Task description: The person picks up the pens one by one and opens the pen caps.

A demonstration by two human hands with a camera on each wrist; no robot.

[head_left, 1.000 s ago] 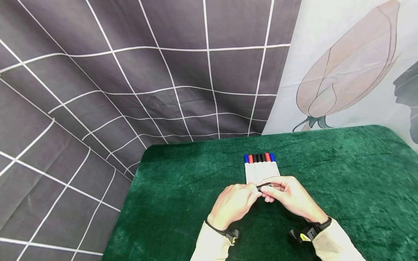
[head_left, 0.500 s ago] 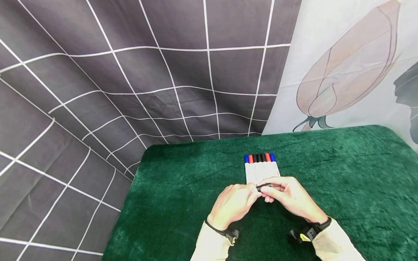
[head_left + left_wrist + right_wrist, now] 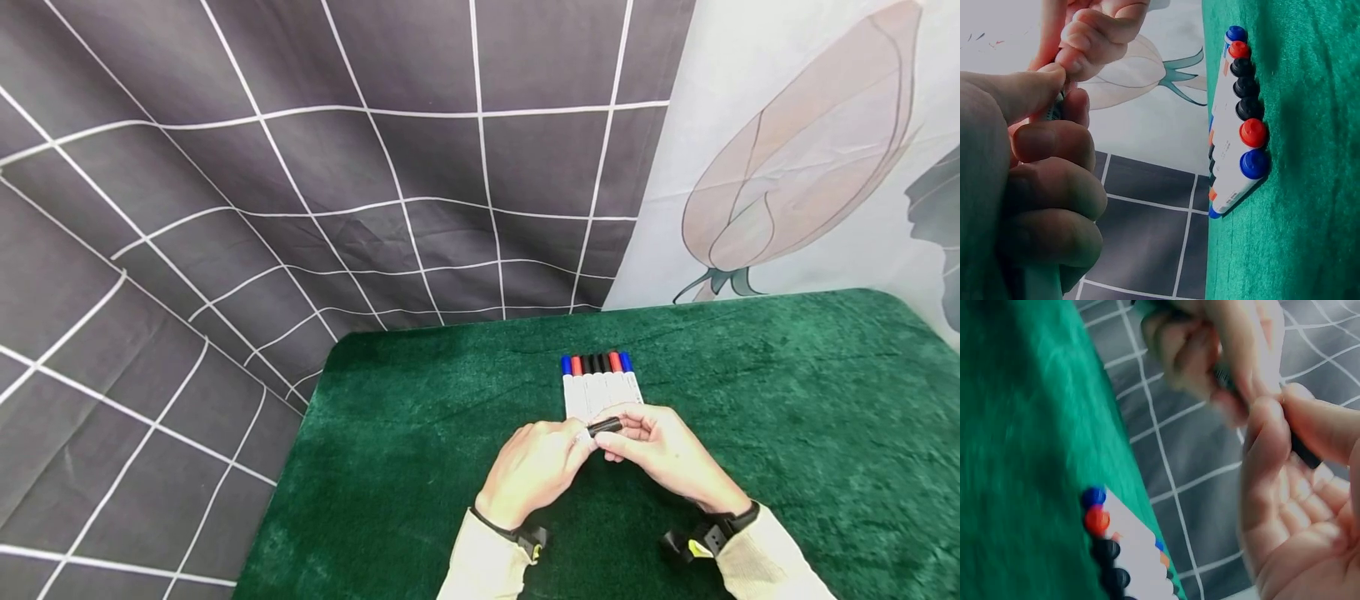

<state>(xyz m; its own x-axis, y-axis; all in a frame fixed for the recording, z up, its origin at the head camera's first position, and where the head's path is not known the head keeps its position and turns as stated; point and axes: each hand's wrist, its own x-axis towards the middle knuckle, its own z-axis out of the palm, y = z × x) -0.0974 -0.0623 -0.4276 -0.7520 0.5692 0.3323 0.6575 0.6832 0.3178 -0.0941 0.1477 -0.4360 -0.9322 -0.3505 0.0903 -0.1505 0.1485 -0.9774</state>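
Both hands meet over a marker with a black cap [image 3: 604,427], held above the near end of a row of markers. My left hand [image 3: 536,467] grips its pale barrel, mostly hidden inside the curled fingers. With thumb and index finger, my right hand [image 3: 671,457] pinches the cap, whose dark end [image 3: 1307,452] pokes out past the fingertips in the right wrist view. Whether the cap sits fully on the barrel I cannot tell. The row of white-barrelled markers [image 3: 1230,147] lies side by side, with blue, red and black caps pointing away from me.
A green velvety cloth [image 3: 420,500] covers the table. Behind its far edge hangs a dark curtain with white grid lines [image 3: 420,167]. To the right of that is a white sheet with a flower print [image 3: 795,167]. Each wrist wears a strapped camera.
My right fingers have shifted slightly on the cap, so more of the black cap shows between the hands. The left hand and the row of markers look unmoved.
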